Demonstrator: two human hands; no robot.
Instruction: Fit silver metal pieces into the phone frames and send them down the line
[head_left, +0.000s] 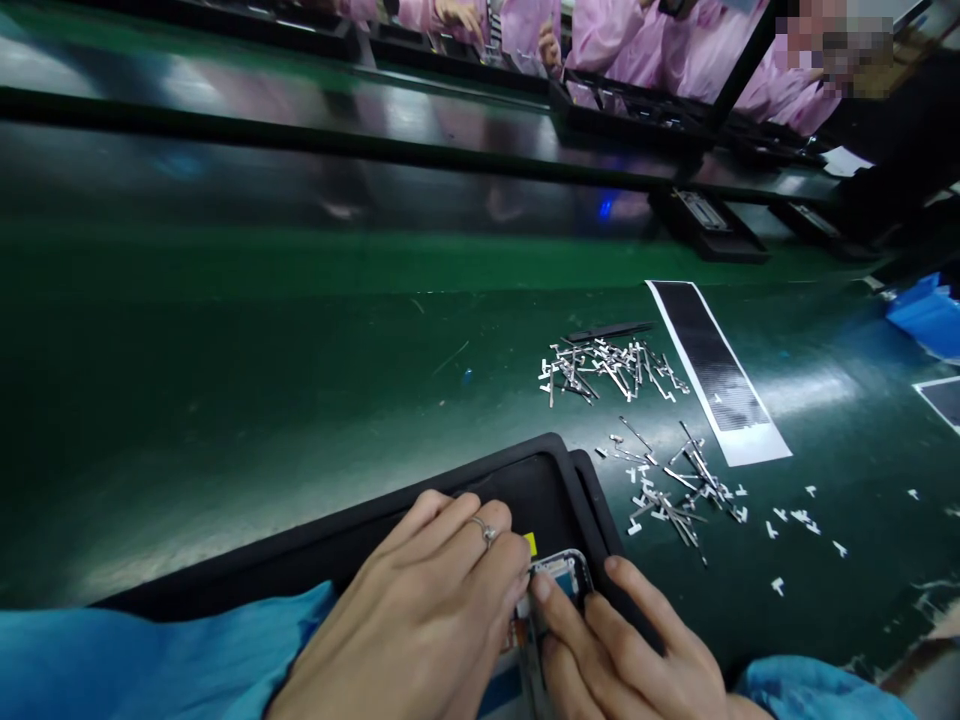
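In the lower middle lies an opened phone housing [571, 566] in a black tray [536, 480], with metal edges, blue areas and some inner parts showing. My left hand [442, 590], with a ring on one finger, is curled over the left side of the housing; its fingertips are hidden. My right hand [630, 650] grips the right side, with fingers pressed on the housing's edge and one finger stretched toward the tray's rim. A small yellow tab [531, 544] shows beside my left knuckles.
Two piles of thin metallic strips, a far pile [611, 368] and a near pile [675, 500], lie on the green table [300, 340]. Dark tweezers [611, 331], a white-edged black sheet [712, 360] and small white pieces [806, 520] are nearby. Across the bench, people in pink sleeves [615, 40] work.
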